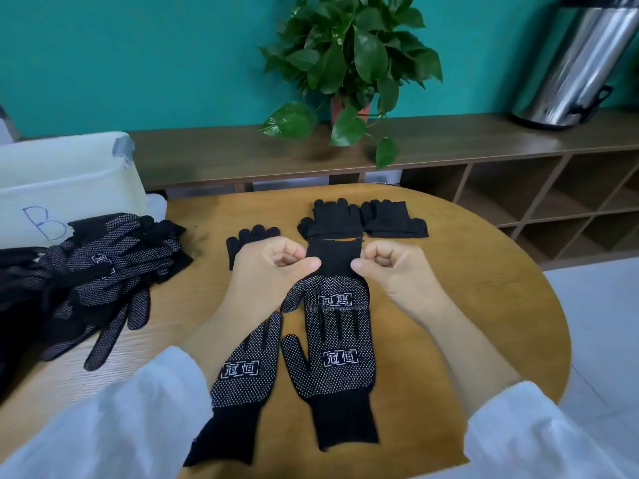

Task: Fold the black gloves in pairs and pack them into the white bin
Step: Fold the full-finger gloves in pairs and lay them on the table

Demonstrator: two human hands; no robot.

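Two hands work at the middle of the round wooden table (432, 305). Head view only. L hand (273, 267) and R hand (394, 267) both have fingers curled, each pinching one side of the cuff of a dotted glove (332, 288) between thumb & forefinger; cuff points away from the person, the dotted palm w/ its white logo faces up, fingers toward the person. Its fingers overlap the fingertips of a second dotted glove (335, 371) lying flat, cuff toward the near table edge. Just left of that, a third glove (242, 375) lies tilted, partly under the L forearm and white sleeve (121, 409). Beyond the hands, two folded black pairs (363, 219) sit side by side, touching. One more plain black glove (249, 236) shows partly behind the L hand. Loose glove pile (110, 271) at table's left side, dots up on most. White bin (69, 181) stands behind the pile at far left, a blue "B" on its wall; inside not visible. Bkgd: potted plant (345, 57) and steel urn (581, 63) on a low wood shelf unit (484, 143), teal wall.
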